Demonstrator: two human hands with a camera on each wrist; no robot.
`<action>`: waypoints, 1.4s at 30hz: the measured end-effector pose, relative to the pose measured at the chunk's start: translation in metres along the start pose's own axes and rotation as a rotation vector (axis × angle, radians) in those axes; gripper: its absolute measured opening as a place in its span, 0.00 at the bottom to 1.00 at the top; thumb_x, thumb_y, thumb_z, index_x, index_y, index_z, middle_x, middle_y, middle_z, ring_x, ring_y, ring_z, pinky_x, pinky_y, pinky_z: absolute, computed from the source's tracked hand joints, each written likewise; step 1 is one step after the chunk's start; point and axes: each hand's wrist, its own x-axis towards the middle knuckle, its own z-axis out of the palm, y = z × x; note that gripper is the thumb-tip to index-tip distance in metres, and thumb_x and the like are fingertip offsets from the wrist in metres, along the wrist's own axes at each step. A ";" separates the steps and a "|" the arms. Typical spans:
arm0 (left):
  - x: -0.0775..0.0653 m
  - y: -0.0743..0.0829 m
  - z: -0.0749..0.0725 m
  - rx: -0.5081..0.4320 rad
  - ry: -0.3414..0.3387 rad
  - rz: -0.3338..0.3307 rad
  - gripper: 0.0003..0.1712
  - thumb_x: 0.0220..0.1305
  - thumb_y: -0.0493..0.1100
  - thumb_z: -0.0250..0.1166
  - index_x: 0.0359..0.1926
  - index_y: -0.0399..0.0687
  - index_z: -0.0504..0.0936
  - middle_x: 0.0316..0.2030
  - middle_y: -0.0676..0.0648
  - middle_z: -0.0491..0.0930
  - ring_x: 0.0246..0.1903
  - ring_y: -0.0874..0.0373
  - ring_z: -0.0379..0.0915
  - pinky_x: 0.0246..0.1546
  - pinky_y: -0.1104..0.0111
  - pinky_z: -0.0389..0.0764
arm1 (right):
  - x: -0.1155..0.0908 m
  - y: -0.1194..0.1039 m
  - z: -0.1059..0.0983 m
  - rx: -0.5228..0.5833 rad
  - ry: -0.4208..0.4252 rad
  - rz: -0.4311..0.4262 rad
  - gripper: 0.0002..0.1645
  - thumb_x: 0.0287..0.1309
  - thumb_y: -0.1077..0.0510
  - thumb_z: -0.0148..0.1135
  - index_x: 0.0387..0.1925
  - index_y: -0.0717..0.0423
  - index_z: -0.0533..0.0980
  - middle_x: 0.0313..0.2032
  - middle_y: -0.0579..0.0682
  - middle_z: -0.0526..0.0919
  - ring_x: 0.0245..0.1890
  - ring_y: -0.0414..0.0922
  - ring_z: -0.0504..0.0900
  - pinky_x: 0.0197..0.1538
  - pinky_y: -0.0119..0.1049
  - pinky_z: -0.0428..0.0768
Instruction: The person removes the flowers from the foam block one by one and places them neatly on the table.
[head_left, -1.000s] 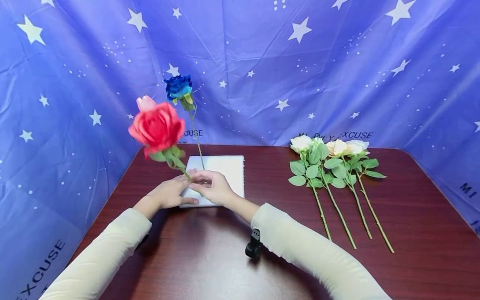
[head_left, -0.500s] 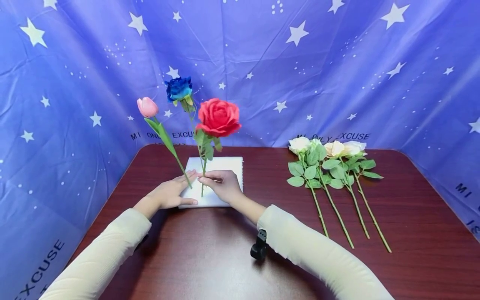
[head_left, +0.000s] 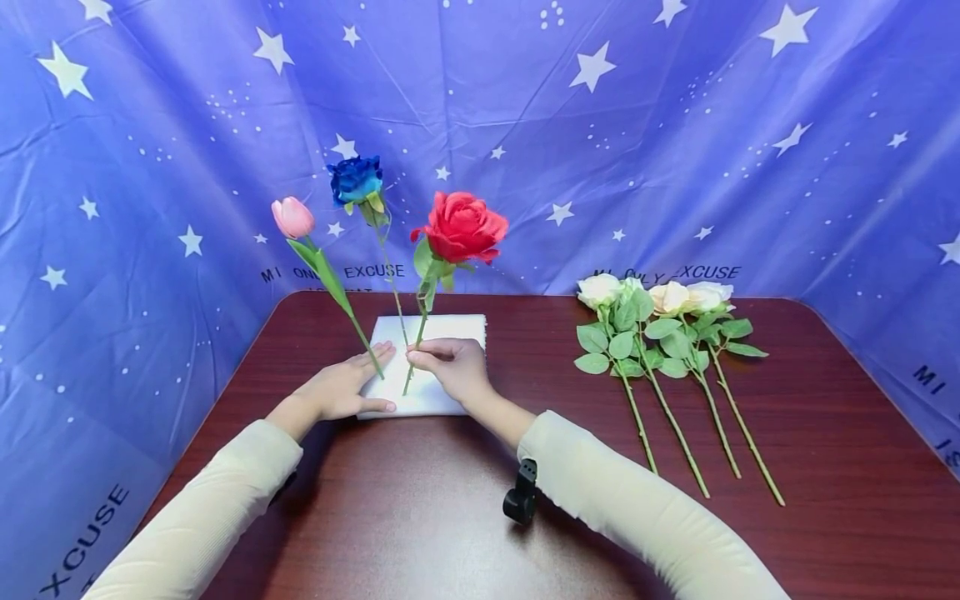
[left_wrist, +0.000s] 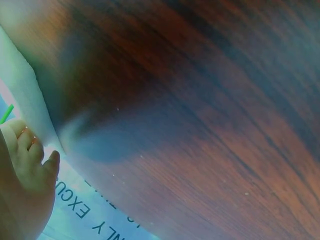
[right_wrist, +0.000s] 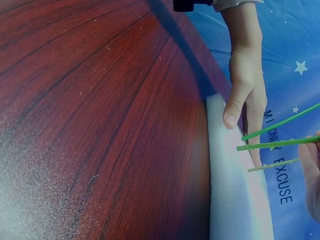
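Red rose (head_left: 467, 227) has swung rightward: a second ago its bloom partly hid the tulip (head_left: 292, 217); now it leans right, apart from both the tulip and the blue rose (head_left: 356, 181). Its stem end has come to the front part of the white block (head_left: 468, 327), right of the tulip's stem and nearer than the blue rose's. As I judge it, a separate spot is now picked out for this flower, though whether the end has sunk in I cannot tell. The right hand (head_left: 456, 368) follows it, thumb and fingers pinching the lower stem. The left hand (head_left: 341, 387) has stayed put, fingers extended over the block, thumb spread along the front. Unmoved too are the tulip, the blue rose and four pale roses (head_left: 708, 296) lying on the table (head_left: 450, 517).
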 end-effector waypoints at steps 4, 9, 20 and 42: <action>0.000 0.000 -0.001 -0.001 0.006 -0.001 0.57 0.56 0.72 0.59 0.75 0.46 0.51 0.75 0.43 0.50 0.74 0.45 0.50 0.70 0.49 0.61 | 0.002 -0.001 0.000 0.026 0.038 0.038 0.12 0.48 0.62 0.73 0.36 0.64 0.85 0.37 0.60 0.88 0.39 0.50 0.88 0.36 0.24 0.83; 0.000 -0.001 0.000 0.007 0.004 -0.010 0.57 0.55 0.73 0.58 0.75 0.46 0.50 0.75 0.42 0.51 0.74 0.45 0.50 0.70 0.49 0.61 | 0.003 -0.001 0.001 0.028 0.066 0.077 0.12 0.46 0.60 0.74 0.34 0.63 0.86 0.35 0.60 0.88 0.36 0.47 0.89 0.34 0.23 0.80; 0.000 0.000 -0.001 0.012 -0.004 -0.013 0.57 0.56 0.73 0.58 0.75 0.46 0.49 0.76 0.43 0.50 0.74 0.44 0.51 0.70 0.49 0.62 | 0.004 -0.007 -0.003 0.042 0.078 0.122 0.11 0.46 0.61 0.74 0.33 0.63 0.86 0.35 0.59 0.88 0.26 0.31 0.84 0.32 0.22 0.78; -0.002 0.004 0.000 0.009 0.002 -0.012 0.57 0.55 0.73 0.59 0.75 0.45 0.51 0.75 0.42 0.51 0.74 0.44 0.51 0.69 0.50 0.63 | 0.013 -0.025 -0.014 0.216 -0.045 -0.067 0.13 0.56 0.70 0.63 0.42 0.75 0.80 0.41 0.71 0.84 0.40 0.53 0.88 0.46 0.37 0.86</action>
